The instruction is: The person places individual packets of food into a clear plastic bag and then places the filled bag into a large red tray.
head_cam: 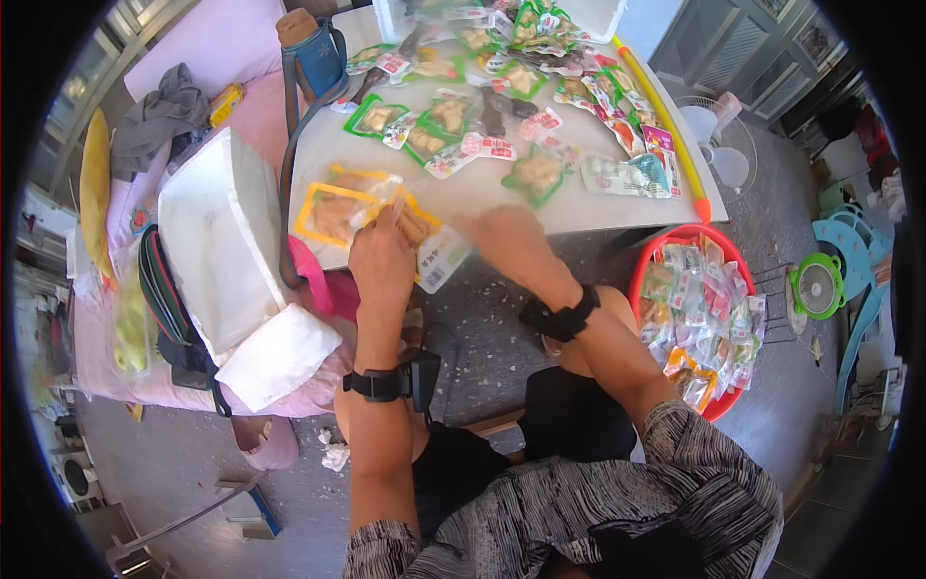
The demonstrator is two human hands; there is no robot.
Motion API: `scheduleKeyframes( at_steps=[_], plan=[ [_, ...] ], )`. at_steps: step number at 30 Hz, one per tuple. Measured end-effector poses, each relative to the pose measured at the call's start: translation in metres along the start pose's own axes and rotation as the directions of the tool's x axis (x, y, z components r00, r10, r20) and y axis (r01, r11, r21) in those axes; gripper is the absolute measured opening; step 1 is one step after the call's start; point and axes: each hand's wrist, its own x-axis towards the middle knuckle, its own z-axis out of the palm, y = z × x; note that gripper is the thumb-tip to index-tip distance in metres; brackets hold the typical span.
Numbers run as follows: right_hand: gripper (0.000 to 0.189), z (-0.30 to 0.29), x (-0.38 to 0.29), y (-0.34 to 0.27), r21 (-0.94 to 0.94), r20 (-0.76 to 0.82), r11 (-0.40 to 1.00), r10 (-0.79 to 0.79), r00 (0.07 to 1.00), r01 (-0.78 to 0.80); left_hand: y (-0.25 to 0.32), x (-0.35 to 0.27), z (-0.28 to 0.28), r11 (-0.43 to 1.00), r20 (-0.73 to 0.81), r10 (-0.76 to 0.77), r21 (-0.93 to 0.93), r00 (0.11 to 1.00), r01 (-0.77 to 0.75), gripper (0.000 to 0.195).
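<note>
My left hand [380,255] is at the near edge of the white table [463,206], its fingers pinching a yellow-edged vacuum-sealed food packet [415,226]. The packet's white end, printed with a barcode, hangs past the table edge. Beside it on the left lies another yellow-edged packet [329,216]. Motion blurs my right hand [512,244], which is over the table edge to the right of the held packet; its fingers cannot be made out. Just beyond that hand is a green-edged packet [537,175], also blurred. More green-edged packets [447,114] and dark-filled packets [492,110] are strewn farther back.
A red basin [636,284] full of packets stands below the table at right. Along the table's right side runs a yellow stick [662,108]. A strapped blue bottle [312,61] stands at the back left, near a white foam box [210,239]. A fan [716,145] is beyond the table.
</note>
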Motion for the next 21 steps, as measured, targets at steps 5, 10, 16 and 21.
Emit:
scheduleKeyframes(
  at_steps=[5,10,16,21],
  plan=[
    [0.031,0.001,-0.027,-0.012,0.485,0.54,0.747,0.153,0.828,-0.454,0.004,0.0,-0.003,1.0,-0.005,-0.024,0.001,1.0,0.024,0.024],
    [0.019,0.012,-0.035,-0.025,0.754,0.414,0.481,0.181,0.892,-0.447,0.005,-0.002,-0.006,0.999,-0.028,0.033,-0.01,0.999,-0.034,0.024],
    [0.012,-0.005,-0.01,-0.023,0.771,0.158,0.623,0.016,0.987,-0.134,0.008,-0.004,-0.01,0.995,-0.16,0.099,0.026,0.982,-0.096,0.028],
    [0.013,0.003,0.011,-0.031,0.845,0.321,0.414,0.113,0.94,-0.338,0.011,-0.006,-0.008,0.975,-0.193,0.215,-0.014,0.957,-0.222,0.03]
  ],
)
